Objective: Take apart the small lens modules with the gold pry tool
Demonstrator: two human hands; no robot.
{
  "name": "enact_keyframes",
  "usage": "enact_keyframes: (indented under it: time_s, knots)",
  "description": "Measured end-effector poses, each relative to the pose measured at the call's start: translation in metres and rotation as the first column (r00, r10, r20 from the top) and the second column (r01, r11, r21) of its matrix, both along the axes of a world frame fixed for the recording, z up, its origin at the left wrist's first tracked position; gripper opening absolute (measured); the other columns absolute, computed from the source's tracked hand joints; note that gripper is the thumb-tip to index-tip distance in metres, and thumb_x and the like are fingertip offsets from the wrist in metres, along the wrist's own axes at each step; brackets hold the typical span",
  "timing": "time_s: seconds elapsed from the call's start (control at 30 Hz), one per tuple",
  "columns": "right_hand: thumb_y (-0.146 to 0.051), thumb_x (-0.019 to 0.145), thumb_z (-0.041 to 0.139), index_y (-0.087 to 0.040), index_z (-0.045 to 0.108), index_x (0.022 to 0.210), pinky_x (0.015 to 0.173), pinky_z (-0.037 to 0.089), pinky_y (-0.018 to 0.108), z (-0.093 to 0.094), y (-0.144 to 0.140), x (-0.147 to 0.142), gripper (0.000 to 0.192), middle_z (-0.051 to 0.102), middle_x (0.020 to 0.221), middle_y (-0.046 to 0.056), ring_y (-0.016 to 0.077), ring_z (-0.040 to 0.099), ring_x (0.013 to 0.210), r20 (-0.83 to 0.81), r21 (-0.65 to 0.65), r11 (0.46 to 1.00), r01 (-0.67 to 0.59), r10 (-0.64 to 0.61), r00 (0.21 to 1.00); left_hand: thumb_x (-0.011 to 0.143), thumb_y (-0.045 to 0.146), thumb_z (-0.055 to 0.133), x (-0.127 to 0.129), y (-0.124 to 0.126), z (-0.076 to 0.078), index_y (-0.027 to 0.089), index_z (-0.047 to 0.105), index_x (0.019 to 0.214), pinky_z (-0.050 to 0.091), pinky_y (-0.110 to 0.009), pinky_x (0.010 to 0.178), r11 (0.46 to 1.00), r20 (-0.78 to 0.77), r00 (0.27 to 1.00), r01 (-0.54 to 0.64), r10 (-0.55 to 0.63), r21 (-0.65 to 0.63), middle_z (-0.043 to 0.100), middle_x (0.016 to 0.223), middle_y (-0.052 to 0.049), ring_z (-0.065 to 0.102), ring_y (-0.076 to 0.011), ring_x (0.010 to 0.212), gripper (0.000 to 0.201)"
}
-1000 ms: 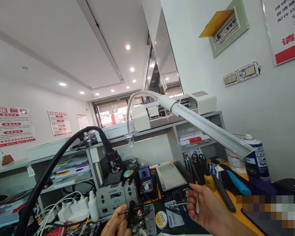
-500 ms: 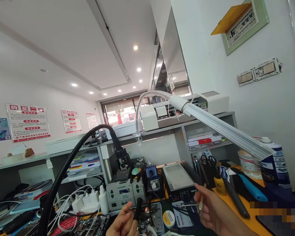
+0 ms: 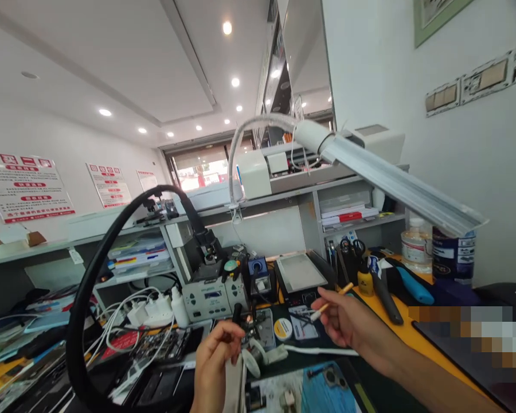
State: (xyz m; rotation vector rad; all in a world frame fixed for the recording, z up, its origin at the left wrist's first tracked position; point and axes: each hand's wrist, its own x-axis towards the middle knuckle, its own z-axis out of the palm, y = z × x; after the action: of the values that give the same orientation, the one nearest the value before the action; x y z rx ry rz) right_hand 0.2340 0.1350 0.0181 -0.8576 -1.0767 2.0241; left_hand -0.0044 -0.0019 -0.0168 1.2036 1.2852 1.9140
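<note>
My right hand holds a thin stick between thumb and fingers. The stick has a tan, wood-coloured end and a pale tip that slants down to the left. My left hand is raised with thumb and forefinger drawn together; anything between them is too small to make out. Beside it stand a white round-based piece and a black handle. A yellow-and-white round tin lies between the hands. Below them is a work surface with a blue picture, bearing small parts.
A grey soldering station stands behind, with a flat heating plate to its right. A black flexible arm arcs at left; a lamp bar slants overhead. Circuit boards and white cables lie left, pliers and tools right.
The view has tipped down and shifted right, so more of the bench shows. The stick in my right hand has turned from near upright to slanting. My left hand shows more fully.
</note>
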Motion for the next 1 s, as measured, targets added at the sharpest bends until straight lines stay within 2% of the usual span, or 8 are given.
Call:
enact_keyframes:
  time_s: [0.07,0.13,0.23,0.37,0.57,0.67,0.83,1.0]
  knots:
    - [-0.037,0.101,0.056,-0.011,0.068,0.085,0.036,0.034,0.017,0.0,-0.002,0.0,0.033,0.059,0.061,-0.001,0.0067,0.05,0.041,0.04,0.085,0.996,-0.021,0.018,0.999,0.078,0.022,0.061,0.003,-0.002,0.0,0.019,0.071,0.077,0.038,-0.028,0.065,0.999,-0.173,0.984,-0.036,0.035,-0.002,0.058,0.07,-0.002,0.05,-0.0168,0.068,0.01]
    - [-0.034,0.098,0.06,-0.011,0.068,0.087,0.037,0.035,0.016,-0.002,-0.003,0.0,0.028,0.06,0.065,0.0,0.0066,0.052,0.044,0.055,0.163,0.984,-0.066,0.058,0.997,0.08,0.021,0.058,0.005,-0.003,0.0,0.02,0.068,0.073,0.038,-0.032,0.072,1.0,-0.35,0.937,-0.021,0.022,0.005,0.06,0.076,-0.003,0.053,-0.0201,0.077,0.012]
    - [-0.033,0.094,0.065,-0.011,0.067,0.086,0.037,0.034,0.016,-0.004,-0.004,0.0,0.023,0.059,0.065,-0.001,0.0062,0.053,0.045,0.07,0.187,0.977,-0.099,0.087,0.994,0.085,0.021,0.054,0.007,-0.005,0.001,0.022,0.065,0.074,0.039,-0.037,0.079,0.999,-0.569,0.821,0.049,-0.04,0.001,0.064,0.082,-0.005,0.053,-0.0238,0.085,0.015]
    - [-0.036,0.089,0.07,-0.011,0.067,0.082,0.038,0.034,0.016,-0.005,-0.007,-0.001,0.026,0.058,0.063,-0.001,0.0073,0.054,0.046,0.094,0.216,0.969,-0.119,0.1,0.99,0.091,0.017,0.044,0.009,-0.006,0.002,0.022,0.062,0.077,0.038,-0.044,0.087,0.994,-0.757,0.649,0.105,-0.082,-0.018,0.068,0.09,-0.006,0.052,-0.0251,0.092,0.023]
    - [-0.042,0.087,0.072,-0.01,0.069,0.082,0.038,0.035,0.017,-0.006,-0.011,-0.001,0.033,0.063,0.062,0.001,0.0082,0.056,0.044,0.15,0.314,0.937,-0.151,0.108,0.983,0.088,0.01,0.041,0.012,-0.006,0.003,0.021,0.06,0.08,0.038,-0.048,0.088,0.993,-0.882,0.468,0.115,-0.062,-0.009,0.069,0.094,-0.007,0.051,-0.0263,0.097,0.024]
    - [-0.046,0.087,0.072,-0.009,0.071,0.082,0.039,0.036,0.018,-0.008,-0.015,-0.001,0.037,0.065,0.063,0.002,0.0094,0.058,0.044,0.186,0.376,0.908,-0.187,0.124,0.975,0.089,0.009,0.04,0.013,-0.006,0.003,0.021,0.061,0.083,0.038,-0.049,0.089,0.994,-0.907,0.418,0.11,-0.049,-0.003,0.07,0.093,-0.007,0.051,-0.0265,0.098,0.025]
    - [-0.051,0.089,0.067,-0.011,0.069,0.08,0.039,0.037,0.02,-0.013,-0.021,-0.003,0.041,0.065,0.063,0.002,0.011,0.06,0.045,0.265,0.522,0.819,-0.238,0.11,0.958,0.09,0.005,0.04,0.015,-0.004,0.001,0.019,0.065,0.105,0.039,-0.049,0.094,0.993,-0.938,0.337,0.115,-0.077,-0.04,0.072,0.101,-0.007,0.052,-0.0271,0.106,0.032]
    - [-0.053,0.089,0.066,-0.011,0.07,0.077,0.039,0.037,0.021,-0.014,-0.022,-0.005,0.043,0.062,0.06,0.002,0.0106,0.057,0.045,0.28,0.54,0.815,-0.208,0.059,0.958,0.089,0.006,0.047,0.016,-0.002,-0.001,0.019,0.067,0.101,0.04,-0.047,0.094,0.99,-0.955,0.276,0.11,-0.113,-0.086,0.071,0.094,-0.006,0.054,-0.0278,0.107,0.027]
